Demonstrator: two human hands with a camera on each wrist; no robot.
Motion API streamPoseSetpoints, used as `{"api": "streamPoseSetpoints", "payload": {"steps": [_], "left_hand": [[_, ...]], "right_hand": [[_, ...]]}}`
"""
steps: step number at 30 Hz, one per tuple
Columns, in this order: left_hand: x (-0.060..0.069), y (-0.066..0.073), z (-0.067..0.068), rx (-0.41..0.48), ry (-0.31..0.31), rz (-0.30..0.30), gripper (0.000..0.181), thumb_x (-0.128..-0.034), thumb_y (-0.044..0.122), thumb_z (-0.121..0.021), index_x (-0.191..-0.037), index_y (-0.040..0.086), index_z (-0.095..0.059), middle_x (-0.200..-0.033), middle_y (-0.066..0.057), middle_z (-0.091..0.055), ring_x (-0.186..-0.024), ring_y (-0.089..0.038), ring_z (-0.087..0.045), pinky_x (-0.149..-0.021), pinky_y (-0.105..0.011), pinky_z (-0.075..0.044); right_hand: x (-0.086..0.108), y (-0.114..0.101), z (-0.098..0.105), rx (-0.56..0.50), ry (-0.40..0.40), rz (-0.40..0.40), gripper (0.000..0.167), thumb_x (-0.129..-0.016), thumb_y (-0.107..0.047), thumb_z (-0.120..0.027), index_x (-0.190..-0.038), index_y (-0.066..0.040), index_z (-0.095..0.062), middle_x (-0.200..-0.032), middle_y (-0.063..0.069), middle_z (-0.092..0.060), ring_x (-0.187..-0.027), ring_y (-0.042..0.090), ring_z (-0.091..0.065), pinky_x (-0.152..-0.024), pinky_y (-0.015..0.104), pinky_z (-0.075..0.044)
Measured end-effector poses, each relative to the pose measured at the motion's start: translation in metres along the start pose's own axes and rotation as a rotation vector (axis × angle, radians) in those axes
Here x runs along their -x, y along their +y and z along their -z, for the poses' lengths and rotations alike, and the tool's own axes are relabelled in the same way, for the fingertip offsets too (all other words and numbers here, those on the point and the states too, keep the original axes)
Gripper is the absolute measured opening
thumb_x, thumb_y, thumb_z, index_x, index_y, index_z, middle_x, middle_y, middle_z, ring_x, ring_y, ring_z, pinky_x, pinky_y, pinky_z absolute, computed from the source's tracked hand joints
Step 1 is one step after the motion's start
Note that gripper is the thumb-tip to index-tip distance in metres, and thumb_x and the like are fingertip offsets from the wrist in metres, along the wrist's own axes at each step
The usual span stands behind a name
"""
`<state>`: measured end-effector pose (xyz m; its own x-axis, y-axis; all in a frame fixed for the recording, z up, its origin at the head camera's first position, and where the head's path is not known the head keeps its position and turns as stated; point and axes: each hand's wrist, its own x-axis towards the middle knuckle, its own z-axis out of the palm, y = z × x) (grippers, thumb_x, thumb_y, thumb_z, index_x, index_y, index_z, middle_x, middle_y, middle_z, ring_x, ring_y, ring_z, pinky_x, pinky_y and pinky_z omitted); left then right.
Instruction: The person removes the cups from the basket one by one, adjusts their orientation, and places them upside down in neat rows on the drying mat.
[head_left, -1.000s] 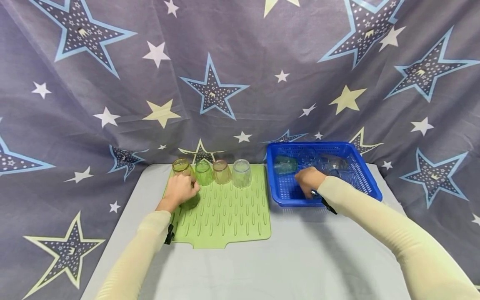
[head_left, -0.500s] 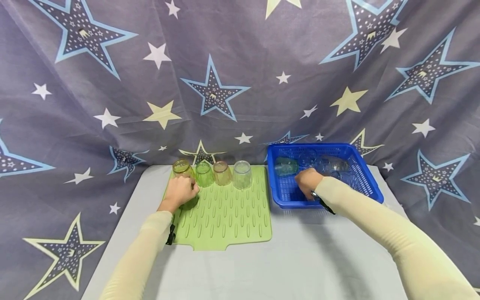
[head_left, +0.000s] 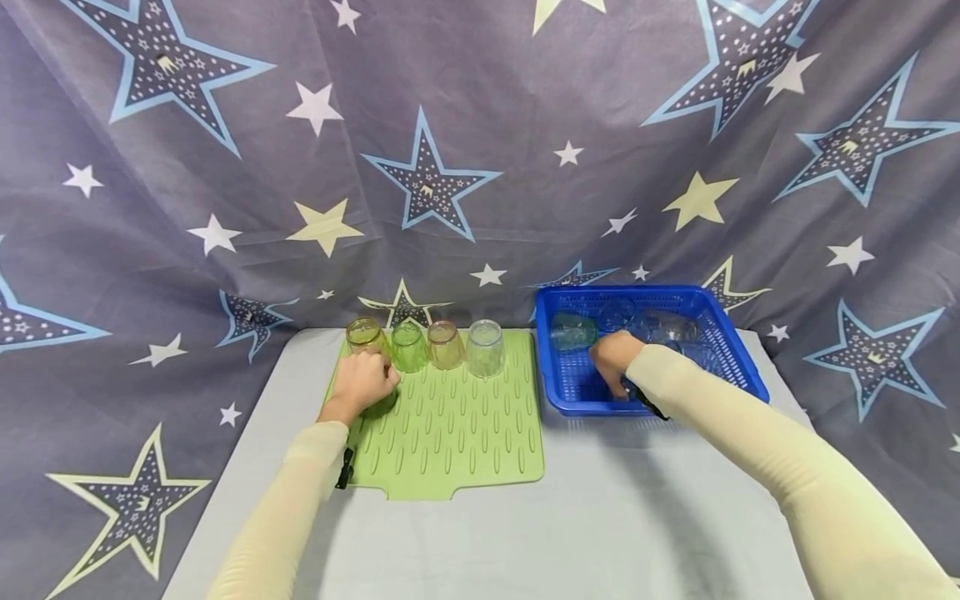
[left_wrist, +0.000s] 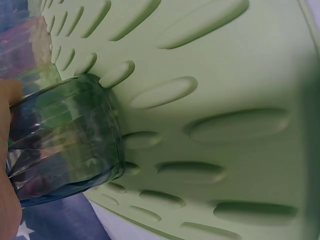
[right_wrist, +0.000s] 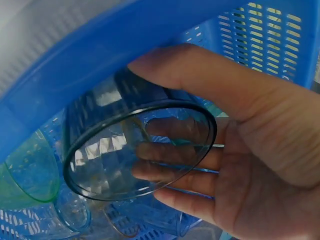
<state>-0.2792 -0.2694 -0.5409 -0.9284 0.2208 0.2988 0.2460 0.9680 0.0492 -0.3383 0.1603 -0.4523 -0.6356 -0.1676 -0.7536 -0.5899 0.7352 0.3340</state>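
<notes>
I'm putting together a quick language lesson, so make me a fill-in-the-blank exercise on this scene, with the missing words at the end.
1. Along the far edge of the mat stand ____ glasses in a row.
2. The left hand holds a tinted glass at the mat, which is light ____ in colour.
3. The basket in which the right hand grips a dark glass is coloured ____.
4. The pink glass stands between the clear glass and the ____ one.

Missing words: four; green; blue; green.
</notes>
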Motion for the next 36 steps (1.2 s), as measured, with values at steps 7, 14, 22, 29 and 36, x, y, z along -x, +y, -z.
{"api": "streamPoseSetpoints", "payload": {"steps": [7,14,22,29,36], "left_hand": [[-0.001,0.001,0.001,-0.004,0.003,-0.007,0.037,-0.0852,0.017,-0.062,-0.054,0.019,-0.043,-0.068,-0.006,-0.054,-0.053,-0.021,-0.044,-0.048,-0.037,-0.039],[0.001,0.002,0.0,-0.023,0.014,-0.011,0.033,-0.0861,0.02,-0.063,-0.057,0.018,-0.047,-0.076,-0.008,-0.06,-0.059,-0.025,-0.053,-0.049,-0.04,-0.044],[0.002,0.003,0.0,-0.029,0.013,0.002,0.032,-0.0867,0.021,-0.062,-0.059,0.018,-0.048,-0.077,-0.008,-0.061,-0.062,-0.027,-0.055,-0.05,-0.041,-0.045],[0.003,0.002,0.0,-0.034,-0.002,0.015,0.034,-0.0865,0.021,-0.063,-0.058,0.019,-0.046,-0.074,-0.007,-0.058,-0.059,-0.024,-0.051,-0.05,-0.039,-0.042],[0.002,-0.001,-0.003,-0.043,-0.004,0.009,0.034,-0.0876,0.023,-0.063,-0.058,0.019,-0.046,-0.072,-0.006,-0.056,-0.056,-0.021,-0.047,-0.048,-0.036,-0.039]], "right_hand": [[-0.007,-0.006,0.009,0.077,-0.127,-0.028,0.096,-0.078,-0.035,-0.088,-0.156,-0.008,-0.039,-0.159,0.014,-0.042,-0.135,0.027,-0.055,-0.104,0.041,-0.053],[-0.008,-0.009,0.006,0.128,-0.127,-0.052,0.091,-0.077,-0.036,-0.088,-0.153,-0.011,-0.044,-0.158,0.01,-0.044,-0.135,0.027,-0.055,-0.107,0.041,-0.051],[0.016,0.02,0.003,-0.281,0.073,-0.013,0.104,-0.073,-0.028,-0.089,-0.158,-0.006,-0.033,-0.163,0.021,-0.033,-0.147,0.04,-0.039,-0.104,0.05,-0.052],[0.029,0.049,-0.004,-0.54,0.259,0.124,0.077,-0.075,-0.03,-0.086,-0.136,0.007,-0.055,-0.138,0.025,-0.059,-0.122,0.039,-0.059,-0.098,0.049,-0.054],[0.029,0.071,-0.022,-0.821,0.471,0.263,0.082,-0.083,-0.031,-0.082,-0.143,0.013,-0.048,-0.143,0.033,-0.053,-0.128,0.044,-0.055,-0.104,0.054,-0.05]]}}
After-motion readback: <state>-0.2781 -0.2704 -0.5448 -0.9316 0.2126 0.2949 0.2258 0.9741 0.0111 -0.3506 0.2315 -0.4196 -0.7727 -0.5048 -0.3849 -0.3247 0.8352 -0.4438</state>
